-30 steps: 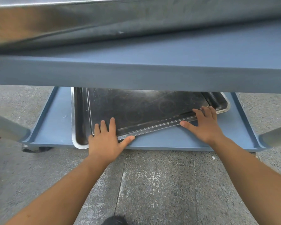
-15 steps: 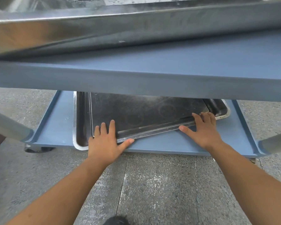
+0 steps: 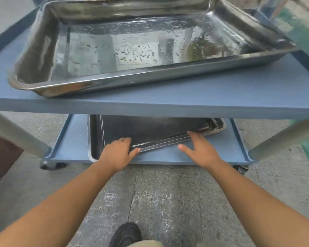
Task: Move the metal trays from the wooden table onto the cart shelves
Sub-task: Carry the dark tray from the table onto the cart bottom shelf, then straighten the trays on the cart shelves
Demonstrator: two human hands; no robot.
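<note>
The flat, dark metal tray (image 3: 146, 132) lies askew on the blue bottom shelf (image 3: 71, 139) of the cart, nested crooked inside another shallow steel tray (image 3: 95, 139) beneath it — its near edge runs diagonally. The step in hand looks like seating this tray. The left hand (image 3: 117, 152) curls over the tray's near-left corner, thumb along the rim; the right hand (image 3: 200, 148) is spread open, fingertips at the near-right edge, gripping nothing. Next, the tray likely needs turning square, then both hands come out. Above, a deep shiny steel pan (image 3: 132, 50), beaded with droplets, sits on the blue upper shelf (image 3: 168, 102). Against half a second ago, the view has risen — the pan's inside now shows — and the left fingers have gone from flat to curled.
</note>
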